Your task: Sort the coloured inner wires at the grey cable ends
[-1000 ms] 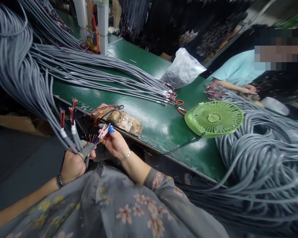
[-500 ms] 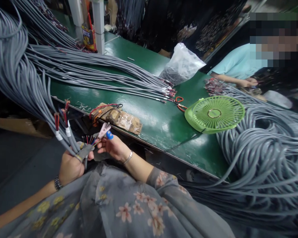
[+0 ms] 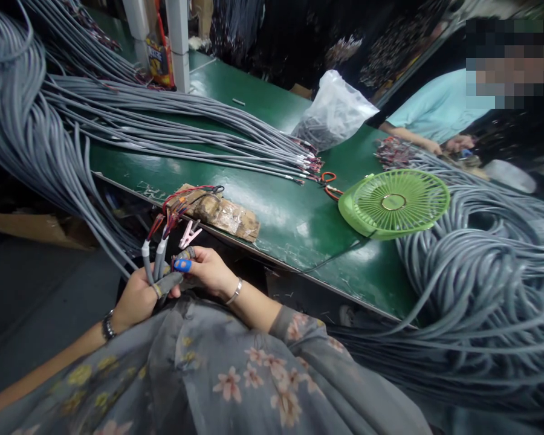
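Note:
My left hand (image 3: 138, 299) is closed around a few grey cables (image 3: 159, 263) in front of my lap. White bands (image 3: 145, 246) wrap their ends, and thin red and dark wires (image 3: 165, 225) fan out above. My right hand (image 3: 211, 272) meets it from the right, its thumb and fingers pinched on the thin wire ends of a cable, mostly hidden by the fingers. Blue tape (image 3: 182, 264) covers one fingertip, and grey covers wrap some fingers of both hands. Just above the right fingers is a pink clothespin (image 3: 190, 234) by the table edge.
A wooden block (image 3: 226, 214) with wires lies along the edge of the green table (image 3: 294, 223). Grey cable bundles (image 3: 185, 115) cross the table; more are heaped right (image 3: 480, 272). A green fan (image 3: 394, 202) and plastic bag (image 3: 335, 112) stand there. A co-worker (image 3: 435, 109) sits beyond.
The banded cable ends in my left hand have swung right, towards the clothespin. My right fingers have closed in on the wires, and the coloured wires fanned out before are now mostly covered.

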Motion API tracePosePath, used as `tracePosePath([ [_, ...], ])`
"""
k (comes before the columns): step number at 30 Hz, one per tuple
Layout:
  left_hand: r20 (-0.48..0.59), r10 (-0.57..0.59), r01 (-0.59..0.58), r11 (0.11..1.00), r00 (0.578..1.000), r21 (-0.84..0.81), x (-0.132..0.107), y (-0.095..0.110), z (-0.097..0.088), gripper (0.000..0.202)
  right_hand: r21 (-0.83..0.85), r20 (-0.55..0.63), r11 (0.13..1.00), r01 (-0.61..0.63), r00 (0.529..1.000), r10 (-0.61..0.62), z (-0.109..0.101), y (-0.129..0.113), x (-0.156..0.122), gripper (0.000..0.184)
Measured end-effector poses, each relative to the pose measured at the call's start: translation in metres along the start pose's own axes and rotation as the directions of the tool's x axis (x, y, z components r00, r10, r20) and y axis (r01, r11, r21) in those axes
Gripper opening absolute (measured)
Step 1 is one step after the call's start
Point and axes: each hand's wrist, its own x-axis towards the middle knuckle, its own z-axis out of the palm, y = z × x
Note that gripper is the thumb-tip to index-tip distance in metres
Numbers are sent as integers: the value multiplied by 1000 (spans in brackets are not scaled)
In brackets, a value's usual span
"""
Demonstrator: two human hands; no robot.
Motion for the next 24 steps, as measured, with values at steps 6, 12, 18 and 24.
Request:
tracePosePath([
  [6, -196, 32, -73, 976, 980, -205, -2, 1, 12, 26, 34, -15, 999, -22, 1000, 22, -7, 6, 1, 57],
  [12, -260, -15, -71, 945, 965, -318, 1, 5, 16, 20, 171, 22, 984, -58, 998, 56, -21, 2, 12, 57],
  [18, -218, 8, -70, 958, 976, -280, 3, 24, 27, 24, 95, -106, 992, 87, 991, -77, -10, -4, 26, 58],
  [24, -210, -39, -26, 955, 977, -297, 5, 31, 31, 29, 37, -207, 981, 192, 962, -180, -8, 1, 30, 66],
])
